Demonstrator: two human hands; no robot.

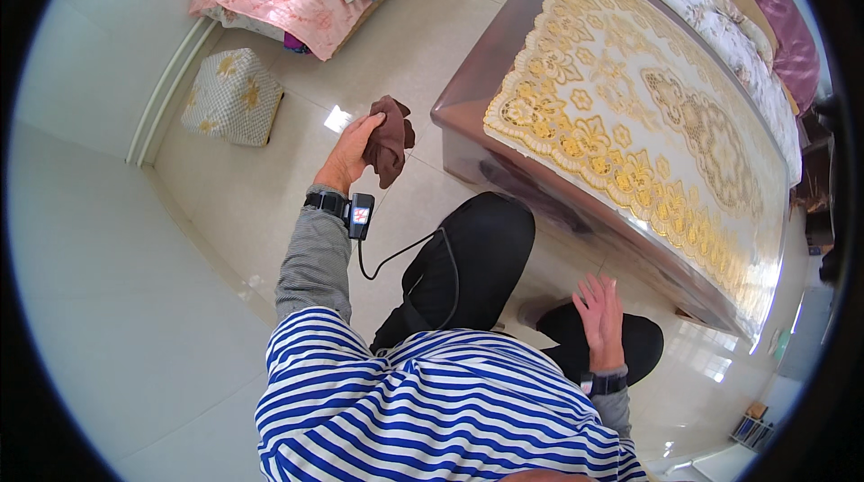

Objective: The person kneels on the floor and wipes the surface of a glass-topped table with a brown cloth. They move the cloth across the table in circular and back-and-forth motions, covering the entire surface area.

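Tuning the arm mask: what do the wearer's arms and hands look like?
Left hand and right hand: bare. Grey left sleeve, finely patterned, and grey right sleeve; blue-and-white striped top. Left wrist strap: black, with black box, red-and-white marked face, black cable. Right wrist strap: black, small pale-and-red patch.

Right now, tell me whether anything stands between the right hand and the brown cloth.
In the picture, the left knee lies between the right hand and the brown cloth held by the left hand; whether the knee rises enough to block is unclear.
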